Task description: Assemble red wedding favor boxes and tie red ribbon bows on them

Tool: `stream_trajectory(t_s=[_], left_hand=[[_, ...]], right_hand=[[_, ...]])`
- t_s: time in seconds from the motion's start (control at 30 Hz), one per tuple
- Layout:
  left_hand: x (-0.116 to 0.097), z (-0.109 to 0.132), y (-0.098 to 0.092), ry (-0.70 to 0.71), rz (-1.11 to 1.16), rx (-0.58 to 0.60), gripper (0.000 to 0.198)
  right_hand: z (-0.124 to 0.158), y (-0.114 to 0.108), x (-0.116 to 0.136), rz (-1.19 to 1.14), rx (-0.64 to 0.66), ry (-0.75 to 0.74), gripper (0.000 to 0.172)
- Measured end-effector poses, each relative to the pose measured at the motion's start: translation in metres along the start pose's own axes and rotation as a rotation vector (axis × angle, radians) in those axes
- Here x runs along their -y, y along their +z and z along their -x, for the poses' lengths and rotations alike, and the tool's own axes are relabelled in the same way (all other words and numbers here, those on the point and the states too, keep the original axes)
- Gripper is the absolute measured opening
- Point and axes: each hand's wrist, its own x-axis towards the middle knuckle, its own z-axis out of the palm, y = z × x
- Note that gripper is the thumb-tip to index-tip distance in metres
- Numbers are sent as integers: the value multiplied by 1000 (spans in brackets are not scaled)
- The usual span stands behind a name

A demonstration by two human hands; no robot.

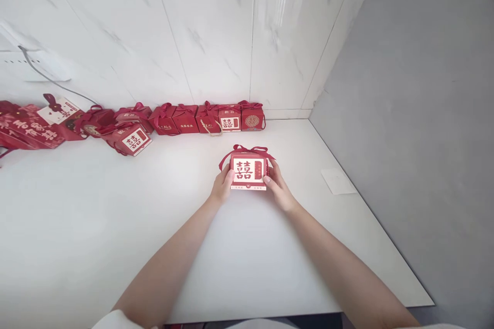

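Between my two hands is a red and white gift box with a large double-happiness character on its front and a dark red ribbon bow on top. My left hand grips the box's left side, thumb on the front edge. On the opposite side my right hand closes round the box, its thumb at the lower right of the front. The fingers behind the box are partly hidden. The box is upright; whether its base touches the table cannot be made out.
Along the tiled wall stands a row of red ribboned boxes. Another box sits tilted in front of it, and red bags or boxes lie far left. A white paper lies near the right edge of the white table. A grey cable hangs by the wall.
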Motion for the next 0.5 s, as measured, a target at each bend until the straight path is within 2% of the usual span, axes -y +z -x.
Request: stream_trajectory(t_s=[0.17, 0.3, 0.37, 0.43, 0.5], left_hand=[[-10, 0, 0, 50, -4, 84, 78], [-17, -1, -3, 155, 8, 328, 90], [-16, -1, -4, 187, -6, 406, 89], [-15, -1, -4, 182, -22, 404, 84], [-13, 0, -3, 175, -35, 359, 87]], right_hand=[[-1, 3, -3, -9, -79, -17, 82], [-4, 2, -2, -78, -216, 8, 68], [-5, 2, -1, -114, -251, 31, 64], [-5, 3, -1, -117, -259, 32, 64], [-5, 3, -1, -67, -231, -1, 64]])
